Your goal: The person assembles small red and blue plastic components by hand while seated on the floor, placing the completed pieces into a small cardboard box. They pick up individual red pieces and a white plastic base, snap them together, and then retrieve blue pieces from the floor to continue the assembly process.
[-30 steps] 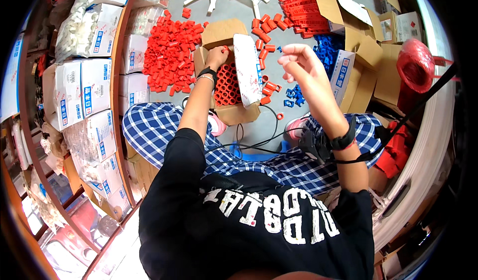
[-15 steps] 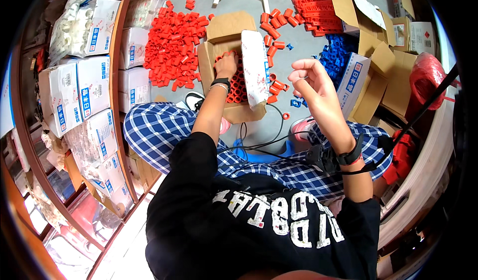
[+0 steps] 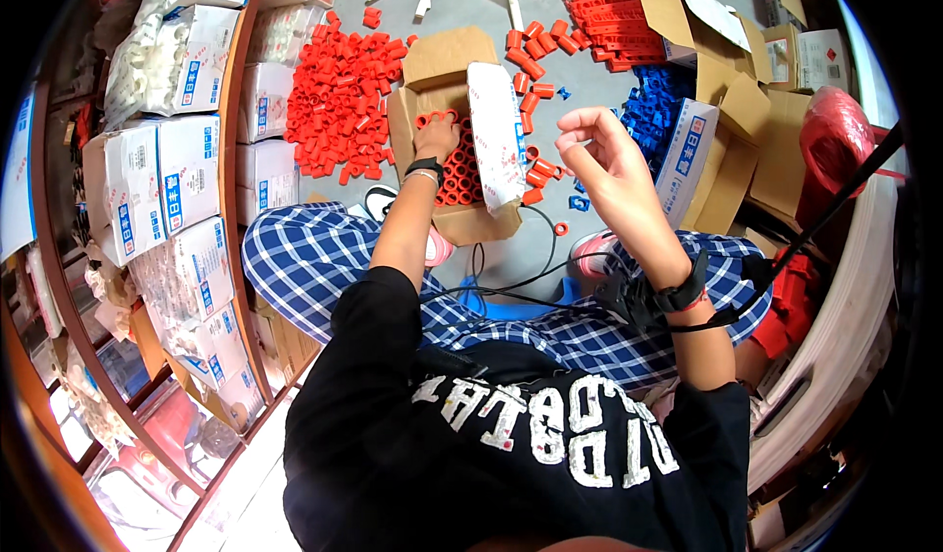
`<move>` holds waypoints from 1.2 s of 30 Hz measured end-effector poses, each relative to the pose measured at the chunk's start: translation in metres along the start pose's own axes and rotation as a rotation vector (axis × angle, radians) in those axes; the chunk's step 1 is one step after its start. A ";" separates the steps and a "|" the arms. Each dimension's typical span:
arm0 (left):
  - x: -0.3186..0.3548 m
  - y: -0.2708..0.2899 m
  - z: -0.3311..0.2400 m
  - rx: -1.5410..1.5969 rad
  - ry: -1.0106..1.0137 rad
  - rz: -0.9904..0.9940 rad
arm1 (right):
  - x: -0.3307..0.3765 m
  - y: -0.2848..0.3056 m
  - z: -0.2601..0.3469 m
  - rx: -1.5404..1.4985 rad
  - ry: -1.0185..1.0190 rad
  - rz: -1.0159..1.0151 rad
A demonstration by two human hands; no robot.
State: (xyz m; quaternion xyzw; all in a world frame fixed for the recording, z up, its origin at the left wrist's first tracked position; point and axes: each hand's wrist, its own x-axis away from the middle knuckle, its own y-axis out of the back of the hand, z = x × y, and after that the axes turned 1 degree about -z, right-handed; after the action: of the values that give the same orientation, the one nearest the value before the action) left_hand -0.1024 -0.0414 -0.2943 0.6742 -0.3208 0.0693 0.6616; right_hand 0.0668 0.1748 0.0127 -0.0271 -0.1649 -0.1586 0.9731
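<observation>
An opened cardboard box (image 3: 479, 226) stands on the floor between my feet, its white-faced flap (image 3: 497, 139) folded out to the right. Inside, short red pipe couplings (image 3: 460, 184) stand on end in close rows. My left hand (image 3: 437, 139) reaches into the box at its far left part and touches the couplings; its fingertips are partly hidden, so I cannot tell whether it grips one. Raised to the right of the box, my right hand (image 3: 611, 159) holds nothing, its fingers loosely bent and apart from the thumb.
A heap of loose red couplings (image 3: 339, 110) lies left of the box; more are scattered to its right. Blue fittings (image 3: 648, 110), red strip-like parts (image 3: 609, 12) and open cartons (image 3: 732, 149) sit at the right. Shelving with boxes (image 3: 187, 179) lines the left. Black cables (image 3: 530, 282) cross near my legs.
My left hand has shifted slightly nearer and to the left inside the box. The right hand stays raised, a little further left. The whole view has shifted slightly.
</observation>
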 end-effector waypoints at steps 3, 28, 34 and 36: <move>0.010 0.006 -0.005 0.023 -0.004 -0.028 | 0.002 0.003 0.005 0.020 -0.013 -0.002; 0.008 0.008 -0.018 -0.022 0.114 0.072 | 0.016 0.029 -0.002 0.081 0.159 -0.115; 0.012 0.012 -0.017 -0.050 0.079 0.086 | 0.016 0.022 0.006 0.091 0.135 -0.096; 0.012 0.012 -0.017 -0.048 0.073 0.079 | 0.016 0.022 0.006 0.095 0.126 -0.097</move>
State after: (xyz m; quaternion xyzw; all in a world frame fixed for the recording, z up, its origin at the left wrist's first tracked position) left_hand -0.0934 -0.0283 -0.2757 0.6419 -0.3242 0.1122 0.6857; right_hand 0.0866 0.1915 0.0237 0.0370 -0.1119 -0.1989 0.9729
